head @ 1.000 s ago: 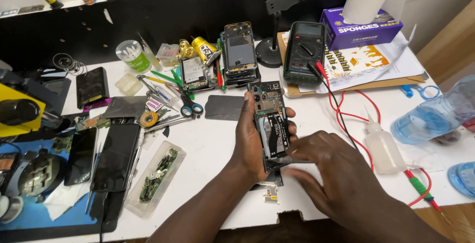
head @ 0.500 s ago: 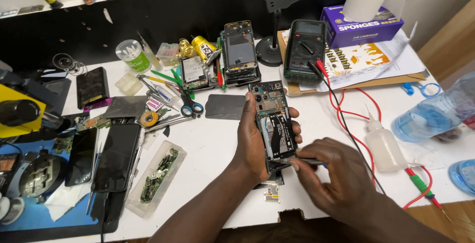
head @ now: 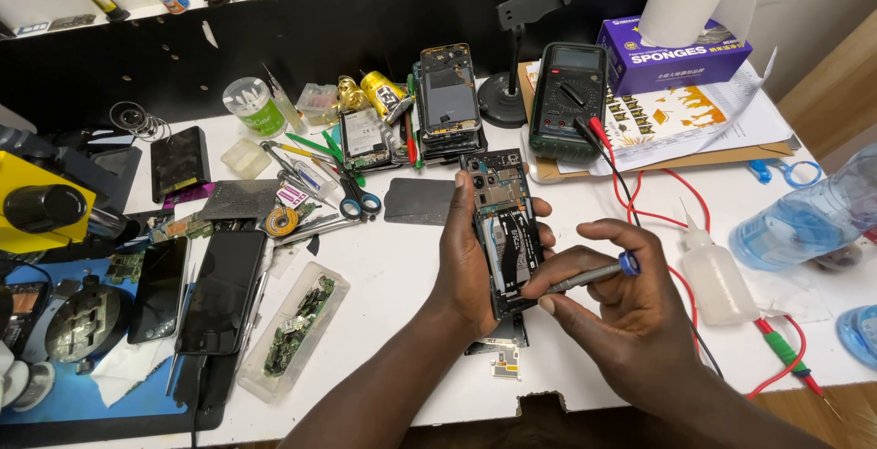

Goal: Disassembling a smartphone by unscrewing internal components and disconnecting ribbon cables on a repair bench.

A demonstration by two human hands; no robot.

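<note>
My left hand (head: 468, 271) grips an opened phone (head: 505, 230) with its back cover off, so the circuit boards and black battery area show. It holds the phone upright above the white table (head: 402, 257). My right hand (head: 621, 307) holds a small screwdriver (head: 589, 274) with a blue end cap, its tip pointing left at the lower part of the phone's inside. A small loose phone part (head: 505, 358) lies on the table just below my left hand.
A green multimeter (head: 568, 100) with red and black leads stands behind the phone. A clear squeeze bottle (head: 713, 266) is at the right, a water bottle (head: 808, 216) further right. Scissors (head: 356, 200), tweezers, stacked phones (head: 448, 102), a parts tray (head: 297, 330) and dark phones (head: 219, 289) crowd the left.
My right hand rose from flat beside the phone's bottom, now holding the screwdriver with its tip at the phone's lower inside. My left hand and the phone barely moved.
</note>
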